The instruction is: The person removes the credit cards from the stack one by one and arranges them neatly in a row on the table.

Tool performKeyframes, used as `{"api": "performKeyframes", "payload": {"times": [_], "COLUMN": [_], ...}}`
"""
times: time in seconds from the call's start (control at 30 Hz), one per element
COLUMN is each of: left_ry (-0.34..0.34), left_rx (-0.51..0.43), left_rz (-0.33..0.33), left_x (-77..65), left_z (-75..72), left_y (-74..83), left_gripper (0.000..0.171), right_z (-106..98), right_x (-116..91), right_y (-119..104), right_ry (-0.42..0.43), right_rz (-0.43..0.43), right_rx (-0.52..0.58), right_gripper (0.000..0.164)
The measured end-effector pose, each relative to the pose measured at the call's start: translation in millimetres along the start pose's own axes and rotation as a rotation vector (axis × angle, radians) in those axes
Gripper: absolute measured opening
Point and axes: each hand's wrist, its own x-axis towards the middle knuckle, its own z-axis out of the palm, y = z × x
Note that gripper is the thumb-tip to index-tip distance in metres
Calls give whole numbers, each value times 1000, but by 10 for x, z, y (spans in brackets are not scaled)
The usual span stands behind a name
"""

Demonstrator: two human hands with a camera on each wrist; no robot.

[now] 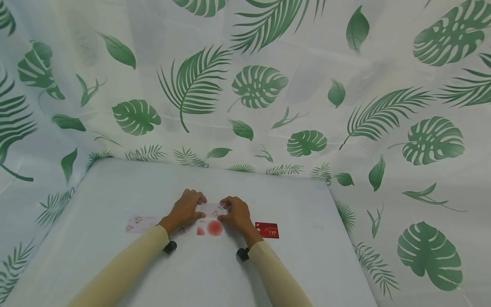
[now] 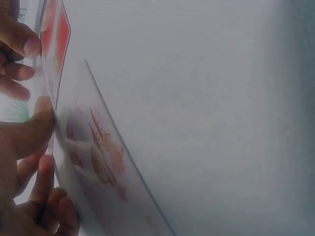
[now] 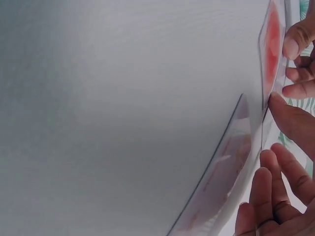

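Observation:
Both hands pinch a clear, pale card with pink flower print [image 1: 212, 209] at its two ends. My left hand [image 1: 186, 207] has its thumb on the near side and its fingers on the far side; my right hand [image 1: 237, 213] grips the opposite end likewise. Directly below, on the near side, is a card with a red disc [image 1: 215, 227] and a smaller red patch; its red print [image 2: 58, 42] also appears in the left wrist view, and the red disc [image 3: 272, 49] in the right wrist view. The two cards overlap or adjoin.
A pale flower-printed card [image 1: 140, 224] lies on the white table [image 1: 192, 273] to the left, partly behind the left forearm. A red VIP card [image 1: 267, 230] lies right of the right wrist. A leaf-patterned curtain [image 1: 261, 119] hangs beyond the table.

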Motion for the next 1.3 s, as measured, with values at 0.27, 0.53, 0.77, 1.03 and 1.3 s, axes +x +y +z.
{"api": "performKeyframes", "payload": {"times": [0.27,0.53,0.77,1.03,1.3], "left_ry": [20,0,-52,-48,-11], "left_rx": [3,40,38,-2,-29], "left_rz": [12,19,-32,-55,-41], "left_x": [-10,17,64,58,22], "left_z": [-4,3,-6,-14,4], "left_y": [5,-11,-26,-4,9], "left_gripper": [37,43,44,46,45], "right_z": [-14,-20,-13,-6,5], "right_x": [-2,8,-10,-20,-26], "right_y": [39,44,24,13,7], "right_ry": [14,9,6,18,39], "right_rz": [13,26,32,41,11], "right_rx": [-32,-11,-17,2,18], "right_gripper": [45,44,45,48,47]}}
